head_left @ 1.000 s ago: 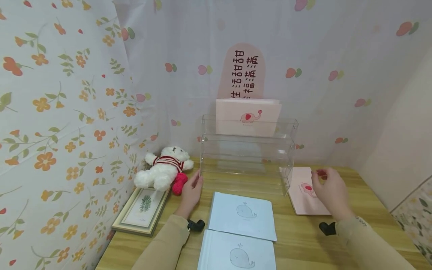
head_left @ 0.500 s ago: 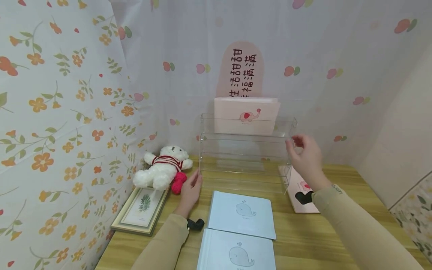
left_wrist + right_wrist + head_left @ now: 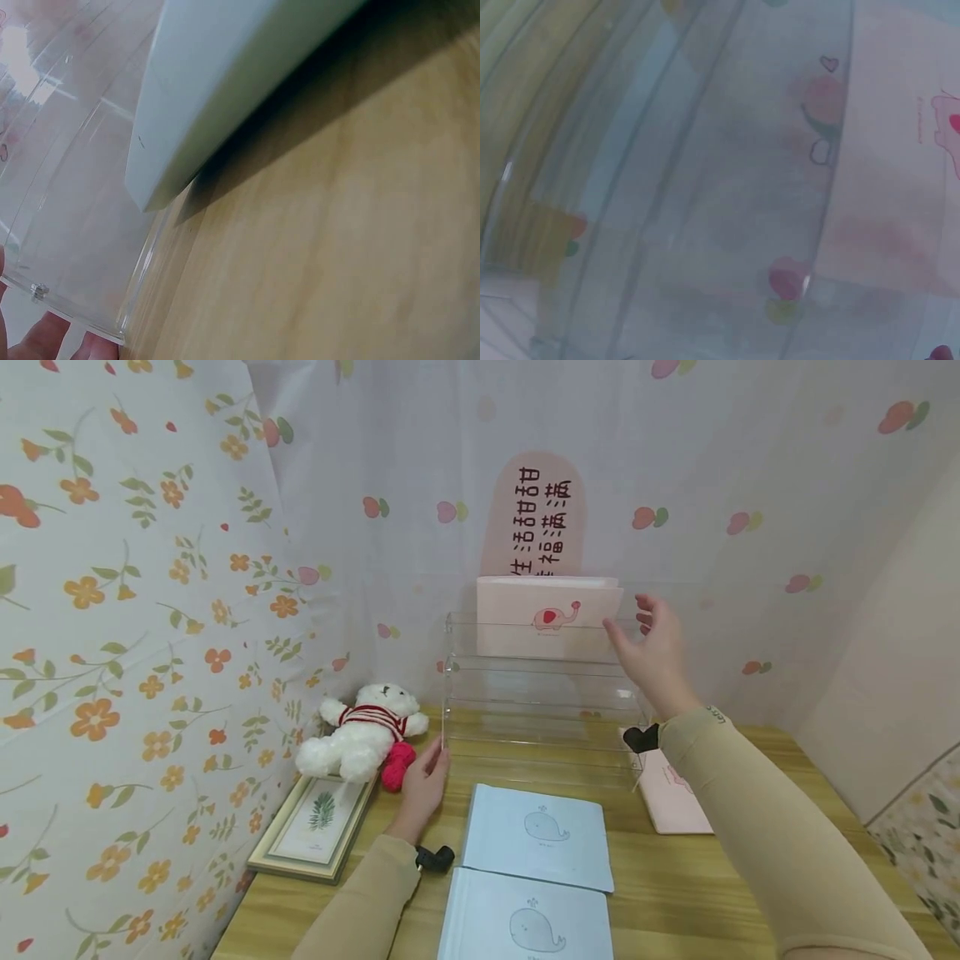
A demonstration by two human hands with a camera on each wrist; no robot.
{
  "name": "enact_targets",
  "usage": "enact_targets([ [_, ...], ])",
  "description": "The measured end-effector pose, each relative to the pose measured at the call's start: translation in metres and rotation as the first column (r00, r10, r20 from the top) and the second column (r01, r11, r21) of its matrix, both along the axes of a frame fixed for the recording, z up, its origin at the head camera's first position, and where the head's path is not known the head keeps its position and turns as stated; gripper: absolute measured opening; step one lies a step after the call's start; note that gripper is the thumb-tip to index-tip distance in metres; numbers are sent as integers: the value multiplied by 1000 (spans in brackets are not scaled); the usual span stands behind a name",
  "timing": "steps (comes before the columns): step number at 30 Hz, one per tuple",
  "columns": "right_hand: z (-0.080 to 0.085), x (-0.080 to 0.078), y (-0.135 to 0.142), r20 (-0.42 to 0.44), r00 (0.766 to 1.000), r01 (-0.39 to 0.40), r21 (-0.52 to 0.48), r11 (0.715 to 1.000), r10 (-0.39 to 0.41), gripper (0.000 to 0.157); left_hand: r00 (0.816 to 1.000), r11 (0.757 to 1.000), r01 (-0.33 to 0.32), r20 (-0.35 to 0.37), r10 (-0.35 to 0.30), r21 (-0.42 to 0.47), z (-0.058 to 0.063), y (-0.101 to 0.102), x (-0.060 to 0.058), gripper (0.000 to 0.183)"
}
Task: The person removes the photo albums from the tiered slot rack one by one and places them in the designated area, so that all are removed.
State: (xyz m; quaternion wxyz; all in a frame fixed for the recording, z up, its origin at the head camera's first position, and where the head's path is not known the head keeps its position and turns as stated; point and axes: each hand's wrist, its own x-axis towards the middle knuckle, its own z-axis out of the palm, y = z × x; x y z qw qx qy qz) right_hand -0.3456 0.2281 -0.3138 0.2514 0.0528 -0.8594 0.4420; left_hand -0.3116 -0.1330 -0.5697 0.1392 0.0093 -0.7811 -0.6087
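Observation:
A clear acrylic tiered rack [image 3: 540, 720] stands on the wooden table. Pink elephant-print notebooks [image 3: 498, 614] sit upright in its top tier. My left hand [image 3: 422, 789] rests at the rack's lower left side, its fingertips [image 3: 43, 336] along the edge of the clear panel. Up by the right end of the top tier is my right hand [image 3: 654, 652], thumb and fingers spread apart, thumb tip right at the notebooks' right edge. Nothing shows between those fingers. In the right wrist view, only a fingertip [image 3: 940, 353] shows, near the pink cover [image 3: 889, 172].
Two light blue whale-print notebooks [image 3: 495, 827] lie in front of the rack. More pink notebook [image 3: 678, 802] lies to its right, partly under my right forearm. A white teddy bear [image 3: 367, 735] and a picture frame [image 3: 348, 827] are at the left. Patterned cloth hangs behind.
My right hand has moved from the pink notebook on the table up and left to the rack's top tier, and its fingers have spread. The left hand stays at the rack's side.

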Motion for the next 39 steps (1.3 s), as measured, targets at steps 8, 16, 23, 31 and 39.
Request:
enact_targets([
  [8, 18, -19, -13, 50, 998, -24, -21, 999, 25, 87, 999, 1000, -16, -51, 15, -17, -6, 1, 3, 44],
  [16, 32, -31, -23, 104, 995, -1, 16, 1000, -1, 83, 998, 999, -24, -58, 22, -32, -6, 1, 0, 43],
  [23, 46, -38, -32, 163, 986, -45, 113, 993, 26, 84, 1000, 1000, -8, -14, 8, -10, -2, -2, 1, 44],
  [31, 43, -46, -39, 206, 979, -3, 21, 1000, -1, 66, 1000, 1000, -15, -13, 15, -12, -2, -2, 1, 44],
  [39, 43, -46, -40, 248, 968, -11, -107, 994, 37, 47, 1000, 1000, -2, -3, 2, 11, -6, -3, -6, 43],
])
